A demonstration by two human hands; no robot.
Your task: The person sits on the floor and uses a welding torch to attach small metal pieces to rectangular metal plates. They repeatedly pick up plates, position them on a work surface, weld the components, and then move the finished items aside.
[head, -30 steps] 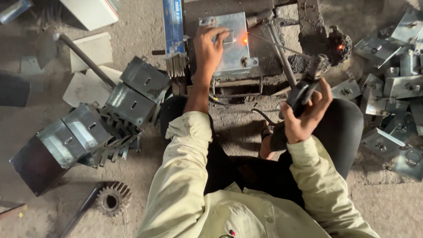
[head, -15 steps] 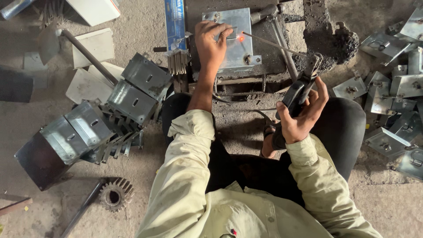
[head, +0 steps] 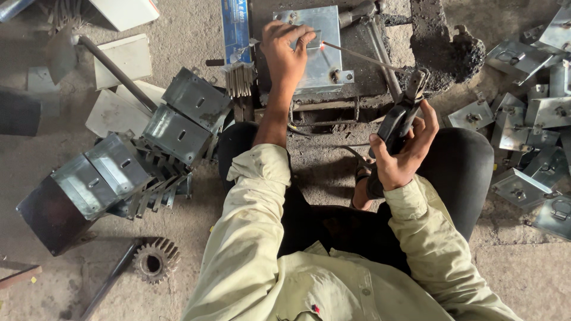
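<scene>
1. We see the flat, shiny grey sheet-metal plate (head: 318, 50) lying on a dark, grimy metal work stand (head: 357, 71) at the top centre; its long axis runs away from the person, toward the top edge of the view.
2. The left hand (head: 285, 50) rests on the plate's left half, palm down, fingers curled over its near-left corner; it presses the plate rather than gripping around it.
3. A thin grey welding rod (head: 363, 56) runs slantwise, its glowing tip touching the plate just right of the left fingertips, its other end down and to the right in a black-handled electrode holder (head: 398, 122).
4. The right hand (head: 404, 154) is closed around that holder's handle, well apart from the plate, above the person's dark-trousered right knee.
5. Left of the stand lies a row of folded grey metal boxes (head: 143, 148); to the right, a heap of small grey metal plates with ring handles (head: 529, 119); a rusty toothed gear wheel (head: 156, 260) sits on the concrete floor at lower left.
</scene>
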